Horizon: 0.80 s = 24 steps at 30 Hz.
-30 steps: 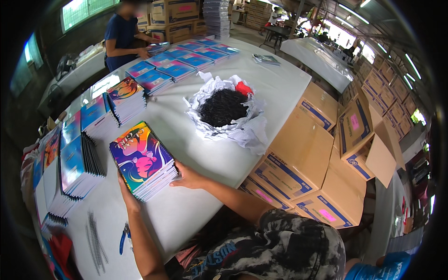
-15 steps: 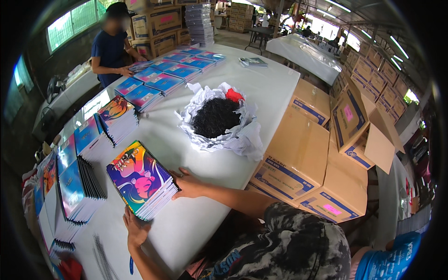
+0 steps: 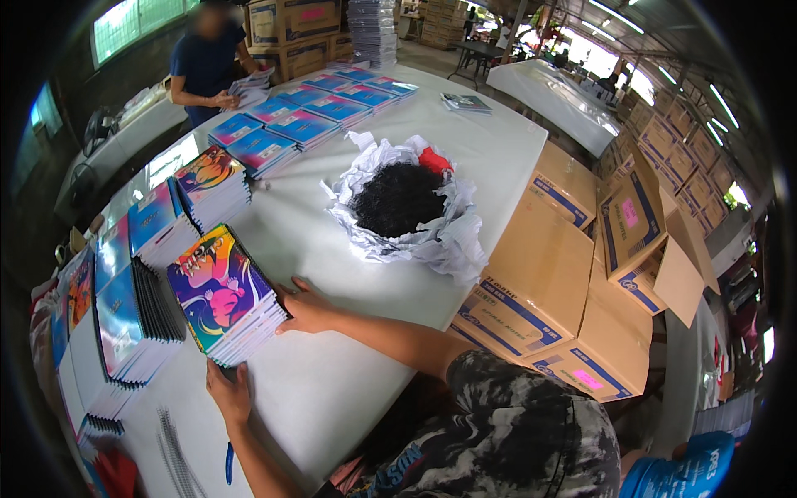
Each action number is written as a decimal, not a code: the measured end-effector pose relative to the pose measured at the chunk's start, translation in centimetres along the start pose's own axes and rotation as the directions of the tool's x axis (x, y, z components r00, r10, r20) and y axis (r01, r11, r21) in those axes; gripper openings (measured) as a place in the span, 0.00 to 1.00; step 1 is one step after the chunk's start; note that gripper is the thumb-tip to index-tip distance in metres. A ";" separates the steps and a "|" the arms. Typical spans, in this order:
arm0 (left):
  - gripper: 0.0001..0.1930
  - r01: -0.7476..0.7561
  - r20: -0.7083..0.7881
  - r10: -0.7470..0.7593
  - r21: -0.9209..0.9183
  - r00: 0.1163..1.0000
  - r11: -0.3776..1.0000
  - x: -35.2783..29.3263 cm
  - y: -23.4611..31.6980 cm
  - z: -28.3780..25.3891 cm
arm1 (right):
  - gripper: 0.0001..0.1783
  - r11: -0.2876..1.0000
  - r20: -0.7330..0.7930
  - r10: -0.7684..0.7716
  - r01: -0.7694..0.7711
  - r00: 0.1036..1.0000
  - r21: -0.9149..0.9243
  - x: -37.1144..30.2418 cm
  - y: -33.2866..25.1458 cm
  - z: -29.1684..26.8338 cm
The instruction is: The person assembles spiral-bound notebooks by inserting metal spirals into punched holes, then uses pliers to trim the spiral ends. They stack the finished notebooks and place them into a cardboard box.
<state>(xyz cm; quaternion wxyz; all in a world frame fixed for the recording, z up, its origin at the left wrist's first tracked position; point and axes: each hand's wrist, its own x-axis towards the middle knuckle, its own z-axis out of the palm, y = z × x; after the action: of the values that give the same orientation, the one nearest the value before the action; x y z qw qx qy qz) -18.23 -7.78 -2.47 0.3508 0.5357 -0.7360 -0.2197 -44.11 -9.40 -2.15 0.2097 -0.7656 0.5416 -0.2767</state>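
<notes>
A stack of spiral notebooks (image 3: 220, 290) stands on the table before me, its top cover purple, orange and pink. At its right side my right hand (image 3: 305, 309) presses with the thumb spread from the fingers. My left hand (image 3: 227, 395) grips the stack's near corner, fingers against the page edges. Between both hands the stack is held, and it appears to rest on the tabletop. Close by on its left are stacks of blue-covered notebooks (image 3: 121, 319) and another stack with an orange picture cover (image 3: 206, 172).
Crumpled white paper (image 3: 365, 236) surrounds a heap of black coils (image 3: 400, 199), with a red piece (image 3: 434, 160) beside it. Loose spiral wires (image 3: 176, 455) and a blue pen (image 3: 229, 463) lie nearer. Cartons (image 3: 531, 274) line the right edge. A co-worker (image 3: 207, 70) handles notebooks across the table.
Both my hands have shifted left with the stack, bringing it closer to the blue notebooks. Across the table, the co-worker has lifted some notebooks off the table.
</notes>
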 end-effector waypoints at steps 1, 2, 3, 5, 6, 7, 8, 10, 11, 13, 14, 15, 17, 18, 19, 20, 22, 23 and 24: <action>0.34 0.019 -0.028 -0.018 0.056 0.999 0.998 0.1 -0.2 0.4 | 0.51 1.000 -0.021 -0.003 0.003 1.000 0.001 0.4 0.1 0.2; 0.34 0.040 -0.063 -0.033 0.115 0.997 0.993 0.2 -0.6 0.6 | 0.51 1.000 -0.027 -0.015 0.015 1.000 0.006 1.0 0.0 0.4; 0.34 0.063 -0.097 -0.047 0.171 0.994 0.983 0.2 -0.9 0.8 | 0.51 1.000 -0.034 -0.025 0.026 0.999 0.011 1.5 -0.1 0.5; 0.34 0.094 -0.139 -0.058 0.268 0.989 0.959 0.1 -1.6 1.1 | 0.53 0.999 -0.035 -0.028 0.029 0.999 0.016 2.4 -0.2 0.8; 0.34 0.109 -0.159 -0.060 0.315 0.985 0.943 0.0 -1.7 1.2 | 0.53 1.000 -0.030 -0.020 0.021 0.999 0.015 2.8 -0.3 0.8; 0.34 0.129 -0.168 -0.075 0.341 0.983 0.931 -0.1 -1.8 1.2 | 0.54 1.000 -0.025 -0.012 0.013 1.000 0.014 3.2 -0.3 0.9; 0.34 0.151 -0.179 -0.090 0.368 0.980 0.917 -0.1 -1.1 1.1 | 0.55 1.000 -0.015 0.003 -0.002 1.000 0.017 3.6 -0.5 0.9; 0.34 0.185 -0.191 -0.114 0.411 0.975 0.893 -0.1 -1.0 1.1 | 0.56 0.999 0.005 0.033 -0.033 0.999 0.023 4.2 -0.9 1.0; 0.34 0.194 -0.193 -0.121 0.426 0.974 0.884 -0.1 -1.0 1.2 | 0.56 0.999 -0.008 0.032 -0.032 0.999 0.017 4.5 -0.8 1.1; 0.34 0.209 -0.187 -0.138 0.443 0.973 0.872 0.0 -1.0 1.5 | 0.56 0.999 -0.035 0.032 -0.031 0.999 0.005 5.0 -0.4 1.5; 0.34 0.218 -0.183 -0.150 0.449 0.972 0.867 0.0 -1.1 1.4 | 0.56 0.999 -0.033 0.039 -0.039 0.999 0.003 5.2 -0.7 1.6; 0.34 0.227 -0.178 -0.161 0.455 0.971 0.861 0.0 -1.1 1.3 | 0.56 0.999 -0.031 0.047 -0.047 0.998 0.001 5.5 -1.0 1.6; 0.34 0.211 -0.183 -0.142 0.445 0.973 0.870 0.0 -1.4 1.5 | 0.55 0.998 -0.033 0.055 -0.056 0.998 -0.012 5.9 -1.0 1.8; 0.34 0.202 -0.184 -0.133 0.439 0.974 0.876 0.0 -1.4 1.5 | 0.55 0.998 -0.036 0.056 -0.056 0.998 -0.023 6.1 -0.9 2.0; 0.34 0.199 -0.175 -0.134 0.434 0.975 0.879 0.0 -1.3 1.7 | 0.55 0.998 -0.039 0.056 -0.058 0.998 -0.035 6.3 -0.7 2.1; 0.34 0.200 -0.170 -0.138 0.434 0.976 0.879 0.0 -1.2 1.6 | 0.55 0.995 -0.028 0.077 -0.078 0.997 -0.054 6.5 -0.6 2.4; 0.33 0.193 -0.165 -0.133 0.431 0.977 0.882 0.0 -0.9 1.7 | 0.55 0.988 -0.005 0.118 -0.118 0.993 -0.096 6.9 -0.3 2.6; 0.33 0.189 -0.168 -0.127 0.434 0.978 0.881 -0.1 -1.0 1.6 | 0.55 0.987 -0.002 0.123 -0.123 0.992 -0.108 7.1 -0.5 2.8; 0.33 0.187 -0.172 -0.123 0.436 0.977 0.880 -0.1 -1.1 1.6 | 0.55 0.985 0.002 0.127 -0.126 0.992 -0.120 7.4 -0.5 2.9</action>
<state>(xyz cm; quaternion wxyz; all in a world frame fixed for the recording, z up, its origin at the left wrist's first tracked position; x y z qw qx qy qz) -18.70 -8.13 -4.31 0.2492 0.6736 -0.6951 -0.0331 -39.95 -16.14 -2.61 0.1831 -0.7423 0.6037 -0.2260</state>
